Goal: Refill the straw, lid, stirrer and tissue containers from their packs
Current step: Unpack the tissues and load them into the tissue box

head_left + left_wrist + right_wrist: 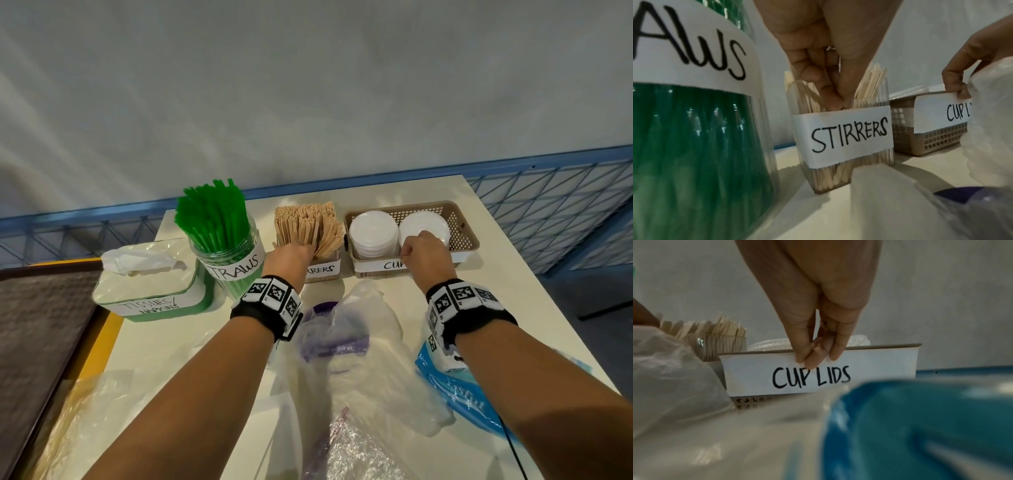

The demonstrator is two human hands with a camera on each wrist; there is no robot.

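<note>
My left hand (290, 255) reaches down onto the clear stirrer container (849, 134), which is packed with wooden stirrers (308, 222). Its fingers (830, 91) and thumb pinch the container's front rim. My right hand (423, 251) pinches the front rim of the beige lid basket (879, 347), just above the "CUP LIDS" label. Two stacks of white lids (373, 233) lie in the basket (462, 226). A jar of green straws (226, 253) stands left of the stirrers. The green tissue box (150, 291) is at the far left.
Crumpled clear plastic bags (352, 342) lie on the table between my forearms, with a blue tissue pack (459, 394) under my right wrist. A blue mesh fence runs behind the table, and a brown mat lies off its left edge.
</note>
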